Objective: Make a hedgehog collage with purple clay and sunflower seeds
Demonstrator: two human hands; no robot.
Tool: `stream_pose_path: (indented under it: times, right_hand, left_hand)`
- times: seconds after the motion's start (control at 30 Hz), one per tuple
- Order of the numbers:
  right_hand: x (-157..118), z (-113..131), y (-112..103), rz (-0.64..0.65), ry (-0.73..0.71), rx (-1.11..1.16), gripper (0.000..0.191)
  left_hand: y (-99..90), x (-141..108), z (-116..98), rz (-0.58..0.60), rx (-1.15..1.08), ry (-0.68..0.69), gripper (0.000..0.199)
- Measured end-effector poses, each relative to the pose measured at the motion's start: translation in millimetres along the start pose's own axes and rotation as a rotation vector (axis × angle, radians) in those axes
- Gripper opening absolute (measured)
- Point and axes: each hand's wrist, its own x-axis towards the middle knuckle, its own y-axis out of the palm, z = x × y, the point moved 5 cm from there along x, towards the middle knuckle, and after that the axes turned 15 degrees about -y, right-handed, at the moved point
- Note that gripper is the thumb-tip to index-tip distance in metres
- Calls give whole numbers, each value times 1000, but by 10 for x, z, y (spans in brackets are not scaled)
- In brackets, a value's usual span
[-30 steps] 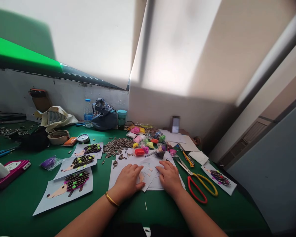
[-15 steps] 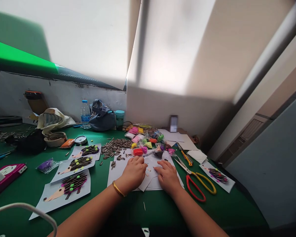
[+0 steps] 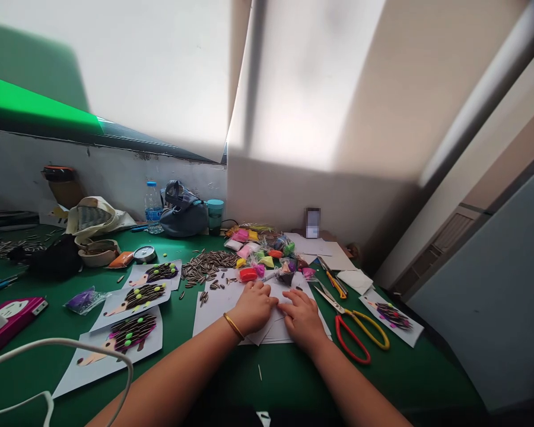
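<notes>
My left hand [image 3: 254, 307], with a gold bangle [image 3: 234, 326] at its wrist, is bent over the white paper [image 3: 213, 317]. Its fingers are curled and closed; whatever they hold, if anything, is hidden beneath the hand. Resting on the right part of the same paper, my right hand [image 3: 304, 319] has its fingers apart, and its index fingertip almost meets the left hand. Small pieces between the hands are covered now. Just beyond the fingers lie a red clay lump [image 3: 248, 274] and several bagged clay pieces [image 3: 287, 270].
Large scissors [image 3: 345, 311] and a cutter [image 3: 338, 284] lie on the right, beside a hedgehog card [image 3: 391, 317]. Sunflower seeds [image 3: 209, 264] are heaped at left, near several hedgehog cards [image 3: 86, 353]. A white cable [image 3: 71, 342] crosses the lower left. A toothpick [image 3: 260, 372] lies in front.
My left hand has moved right, closer to my right hand, covering the small pieces on the paper. My right hand stays nearly in place. The white cable now shows more at lower left.
</notes>
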Motion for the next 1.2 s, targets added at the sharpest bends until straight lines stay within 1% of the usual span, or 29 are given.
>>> stream_pose_path:
  times: [0.1, 0.2, 0.3, 0.43, 0.57, 0.67, 0.83, 0.93, 1.0, 1.1, 1.2]
  right_hand:
    - [-7, 13, -32, -20, -16, 14, 34]
    - [-15, 0, -49, -43, 6, 16, 30]
    - [-16, -17, -35, -51, 32, 16, 35]
    - [-6, -2, -3, -12, 9, 15, 43]
    - [-6, 38, -26, 17, -31, -6, 39]
    - [-8, 58, -37, 24, -45, -25, 37]
    - [1, 31, 15, 53, -2, -19, 45]
    - [2, 11, 8, 18, 15, 12, 43]
    - [-2, 2, -15, -17, 24, 28, 43]
    - [-6, 5, -45, -43, 27, 46, 43]
    - [-6, 27, -74, -49, 14, 52, 42]
  left_hand:
    - [4, 12, -10, 4, 3, -4, 28]
    - [9, 21, -14, 5, 5, -11, 30]
    - [14, 32, -13, -6, 5, -18, 30]
    - [31, 65, -8, 2, -2, -33, 30]
    - [23, 88, 5, 26, -19, -58, 32]
    - [-33, 64, 46, 11, -29, -88, 36]
    - [-139, -73, 241, -34, -66, -169, 42]
    - [-129, -210, 389, 1, -123, -206, 44]
    - [-106, -321, 458, 34, -176, -216, 52]
    - [-78, -485, 476, 91, -244, -188, 66]
    - [-76, -597, 437, 139, -304, -162, 74]
